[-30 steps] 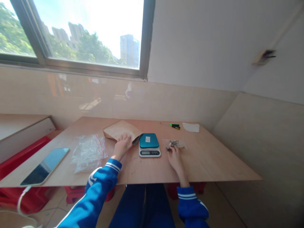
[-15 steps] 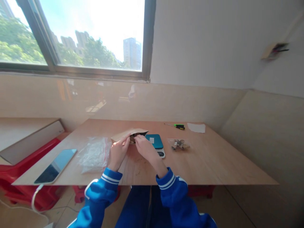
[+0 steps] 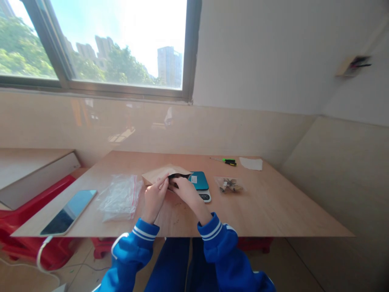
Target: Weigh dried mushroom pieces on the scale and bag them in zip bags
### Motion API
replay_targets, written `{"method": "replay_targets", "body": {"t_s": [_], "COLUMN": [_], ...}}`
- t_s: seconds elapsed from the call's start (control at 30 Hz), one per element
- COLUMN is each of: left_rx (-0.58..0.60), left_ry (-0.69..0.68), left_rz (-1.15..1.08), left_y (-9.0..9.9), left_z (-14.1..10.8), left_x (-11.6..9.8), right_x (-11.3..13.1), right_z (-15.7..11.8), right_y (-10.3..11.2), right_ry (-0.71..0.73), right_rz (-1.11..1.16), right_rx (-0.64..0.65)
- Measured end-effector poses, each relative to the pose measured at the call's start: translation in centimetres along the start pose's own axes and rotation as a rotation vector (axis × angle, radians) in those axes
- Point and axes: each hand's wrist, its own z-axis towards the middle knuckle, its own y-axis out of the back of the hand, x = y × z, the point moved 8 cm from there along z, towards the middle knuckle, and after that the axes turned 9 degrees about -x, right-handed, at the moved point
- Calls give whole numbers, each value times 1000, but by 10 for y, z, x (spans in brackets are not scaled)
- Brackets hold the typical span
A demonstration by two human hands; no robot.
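A brown paper bag (image 3: 154, 173) lies on its side on the table, its dark mouth facing me. My left hand (image 3: 156, 196) is closed on the near edge of that mouth. The fingers of my right hand (image 3: 184, 190) reach into the opening and are partly hidden; what they hold, if anything, I cannot make out. Just right of the bag is a small kitchen scale (image 3: 199, 181) with a teal top and a dark display. Further right lies a clear plastic bag (image 3: 230, 185) with small dark brown pieces inside.
A pile of clear zip bags (image 3: 118, 198) lies left of my hands. Beside it a phone (image 3: 69, 213) with a white cable rests at the table's left edge. At the back are a screwdriver (image 3: 227, 162) and a white paper piece (image 3: 251, 163). Red stools (image 3: 54, 251) stand below.
My right fingers have gone deeper into the paper bag's mouth. Its upper side has come down slightly, and my left hand still grips the edge. The view has shifted a little.
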Motion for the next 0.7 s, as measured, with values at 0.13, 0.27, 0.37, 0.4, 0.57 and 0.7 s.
{"method": "replay_targets", "body": {"t_s": [0.13,0.27,0.37,0.4,0.57,0.7], "left_rx": [2,-13,-30,-35,-44,-42], "left_ry": [-16,-36,-39,-37,-36,-34], "left_rz": [16,11,12,12,3,-5], "left_y": [1,2,2,2,1,0], "left_z": [3,11,18,20,27,29], "left_x": [-1,2,7,9,16,18], "right_x": [-4,-4,-12,-18,-76,-121], "right_z": [1,-1,-8,-11,-24,-26], "right_y": [5,29,52,60,83,68], "right_ry": [-7,-6,-34,-51,-191,-236], "right_rz": [57,302,487,539,667,343], "right_rx": [-25,-99,-124,-133,-266,-352]}}
